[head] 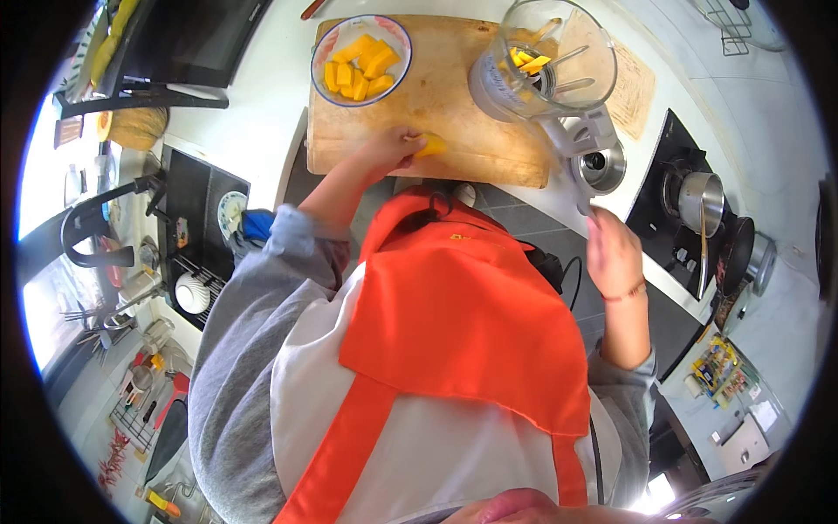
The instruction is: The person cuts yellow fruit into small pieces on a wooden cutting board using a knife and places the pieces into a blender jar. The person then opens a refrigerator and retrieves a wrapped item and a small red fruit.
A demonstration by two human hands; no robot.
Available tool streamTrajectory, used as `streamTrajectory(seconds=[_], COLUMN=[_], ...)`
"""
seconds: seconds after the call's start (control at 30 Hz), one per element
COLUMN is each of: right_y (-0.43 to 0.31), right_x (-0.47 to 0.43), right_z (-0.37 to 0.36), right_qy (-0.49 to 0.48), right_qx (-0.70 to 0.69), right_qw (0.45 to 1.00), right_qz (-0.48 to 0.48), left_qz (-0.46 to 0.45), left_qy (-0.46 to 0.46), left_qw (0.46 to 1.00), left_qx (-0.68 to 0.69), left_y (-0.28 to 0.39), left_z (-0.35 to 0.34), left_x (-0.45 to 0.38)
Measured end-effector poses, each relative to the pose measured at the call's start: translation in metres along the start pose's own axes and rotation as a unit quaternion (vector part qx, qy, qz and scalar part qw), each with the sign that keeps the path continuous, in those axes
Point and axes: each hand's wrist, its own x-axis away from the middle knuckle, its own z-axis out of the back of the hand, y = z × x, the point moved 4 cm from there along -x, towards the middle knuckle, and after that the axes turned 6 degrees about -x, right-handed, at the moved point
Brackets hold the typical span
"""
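Note:
My left hand [391, 149] pinches an orange-yellow pumpkin piece [432, 145] over the front of a wooden cutting board [452, 92]. At its back left, a bowl [322, 88] with a blue rim holds several pumpkin chunks [366, 59]. A clear blender jar [592, 39] stands at the board's right side, with cut pumpkin [529, 62] around its bottom. To the right of the board, my right hand [614, 252] is raised, fingers curled around a blurred grey tool [582, 205], possibly a knife. Motion blur hides the tool's exact shape.
A round steel vessel [612, 171] with a dark centre sits beside the jar's handle. A saucepan [699, 196] and dark frying pan [736, 255] are at the hob on the right. The sink faucet [72, 229] and a cut pumpkin [141, 128] are at left.

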Motion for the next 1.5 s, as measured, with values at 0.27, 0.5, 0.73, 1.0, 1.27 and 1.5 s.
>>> streamTrajectory(seconds=[0.27,0.5,0.73,1.0,1.27,1.5], right_y=[0.022,0.012,0.007,0.003,-0.033,-0.029], right_x=[-0.054,-0.072,-0.073,-0.067,-0.062,-0.055], right_z=[-0.105,-0.137,-0.152,-0.154,-0.126,-0.135], right_qy=[-0.172,-0.204,-0.188,-0.173,-0.120,-0.199], right_qx=[0.016,0.000,-0.031,-0.028,-0.034,0.009], right_qw=[0.983,0.975,0.976,0.975,0.983,0.973], right_qz=[-0.057,-0.084,-0.105,-0.135,-0.134,-0.115], left_qz=[0.037,-0.095,-0.100,-0.104,-0.185,-0.201], left_qy=[0.116,0.136,0.094,0.148,0.155,0.172], left_qw=[0.988,0.982,0.974,0.982,0.964,0.963], left_qx=[0.099,0.092,0.180,0.051,0.111,0.059], left_y=[0.011,-0.017,-0.018,0.006,-0.014,-0.012], left_z=[-0.007,-0.014,-0.014,-0.009,-0.009,-0.008], left_x=[-0.018,-0.018,-0.025,-0.022,-0.034,-0.033])
